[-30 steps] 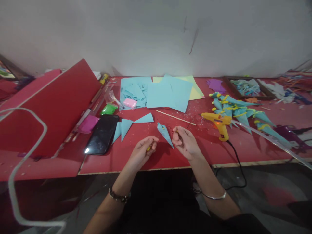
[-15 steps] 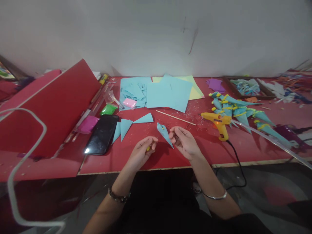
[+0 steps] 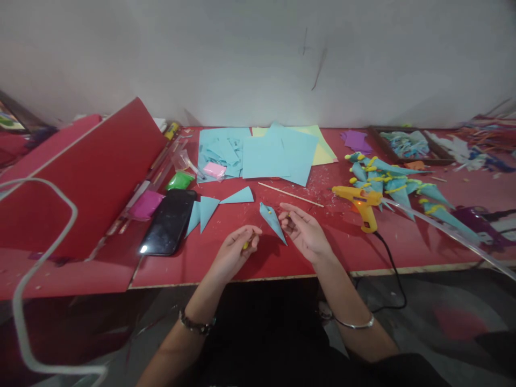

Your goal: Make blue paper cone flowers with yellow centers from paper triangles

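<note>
My left hand [image 3: 237, 248] is closed with a small lump of yellow clay [image 3: 245, 245] showing between its fingers. A tiny yellow ball [image 3: 289, 215] sits between the thumb and fingertips of my right hand [image 3: 303, 230]. Between the two hands a light-blue paper cone [image 3: 273, 221] lies on the red table, its point toward me and a yellow dot near its wide end. My right fingertips are just beside it, apart from it as far as I can see. To the left lie flat blue paper pieces [image 3: 208, 210], and a thin wooden stick [image 3: 291, 194] rests behind the cone.
A yellow glue gun [image 3: 362, 205] with its cord stands at right, before a pile of trimmed blue cones [image 3: 397, 183]. A black phone [image 3: 168, 223] and clay packets [image 3: 180, 181] lie left. Blue paper sheets [image 3: 266, 157] are at the back, and a red board [image 3: 92, 188] leans far left.
The fingers of my right hand have shifted slightly, and a small yellow ball now shows between them. My left hand and the paper cone stay where they were.
</note>
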Available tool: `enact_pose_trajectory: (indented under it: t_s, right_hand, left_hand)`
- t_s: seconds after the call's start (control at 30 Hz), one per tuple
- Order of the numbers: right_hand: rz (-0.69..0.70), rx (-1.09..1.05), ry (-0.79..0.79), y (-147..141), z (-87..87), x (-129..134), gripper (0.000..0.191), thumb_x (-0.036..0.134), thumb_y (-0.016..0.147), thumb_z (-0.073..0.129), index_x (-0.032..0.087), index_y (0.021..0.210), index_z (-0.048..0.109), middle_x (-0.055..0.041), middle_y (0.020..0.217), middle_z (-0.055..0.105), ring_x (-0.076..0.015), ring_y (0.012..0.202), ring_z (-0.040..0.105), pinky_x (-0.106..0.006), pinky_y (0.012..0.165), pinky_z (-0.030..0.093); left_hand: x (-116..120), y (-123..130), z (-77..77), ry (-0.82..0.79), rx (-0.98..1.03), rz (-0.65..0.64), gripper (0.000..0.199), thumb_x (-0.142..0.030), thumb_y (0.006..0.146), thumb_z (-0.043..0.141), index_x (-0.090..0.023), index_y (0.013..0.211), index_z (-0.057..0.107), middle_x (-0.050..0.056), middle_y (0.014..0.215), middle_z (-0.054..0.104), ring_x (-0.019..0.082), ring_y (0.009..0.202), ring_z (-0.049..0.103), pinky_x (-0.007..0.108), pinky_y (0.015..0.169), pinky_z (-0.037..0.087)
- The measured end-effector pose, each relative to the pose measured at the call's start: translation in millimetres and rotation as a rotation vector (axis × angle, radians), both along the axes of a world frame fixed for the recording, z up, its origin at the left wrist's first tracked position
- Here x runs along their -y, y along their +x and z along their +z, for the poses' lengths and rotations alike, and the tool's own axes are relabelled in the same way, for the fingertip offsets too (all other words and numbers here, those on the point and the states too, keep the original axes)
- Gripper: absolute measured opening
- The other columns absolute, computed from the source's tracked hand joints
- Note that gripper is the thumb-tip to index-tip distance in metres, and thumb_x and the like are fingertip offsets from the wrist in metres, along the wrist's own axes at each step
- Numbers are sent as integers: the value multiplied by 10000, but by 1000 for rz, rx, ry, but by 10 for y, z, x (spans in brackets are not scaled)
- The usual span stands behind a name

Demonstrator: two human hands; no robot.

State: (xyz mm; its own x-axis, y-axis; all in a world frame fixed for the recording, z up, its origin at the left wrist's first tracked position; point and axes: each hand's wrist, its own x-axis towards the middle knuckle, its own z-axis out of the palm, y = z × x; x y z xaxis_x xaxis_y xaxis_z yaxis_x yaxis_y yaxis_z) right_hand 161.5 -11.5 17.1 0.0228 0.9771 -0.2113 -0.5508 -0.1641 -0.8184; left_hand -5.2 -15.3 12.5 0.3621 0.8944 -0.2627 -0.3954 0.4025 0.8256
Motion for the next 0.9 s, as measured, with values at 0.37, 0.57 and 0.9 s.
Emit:
enact_pose_trajectory:
  t_s: [0.37,0.57,0.9]
  right_hand:
    - [37,-36,-38,-24,-12,-10,206,241,623,672,180,819,657,-11,777,643,-78,699,581,-199,651,465]
    - [42,13,-42,-10,8,-2,169,342,686,629,180,731,610,52,534,554,-31,424,454,-152,421,366]
    - [46,114,-7,-19,-13,-9,224,292,625,674,194,826,679,-7,744,632,-84,661,556,-219,636,446]
  left_hand:
    - [-5,-10,-35,2,3,-16,214,-345,735,586,-132,742,609,-34,531,441,24,476,342,146,465,261]
    - [-5,-6,-18,-1,6,-9,216,-342,711,612,-127,726,613,-29,524,446,32,480,356,151,467,271]
    - [3,-2,-10,8,4,-14,200,-326,723,598,-127,734,607,-34,527,446,24,470,339,142,464,261]
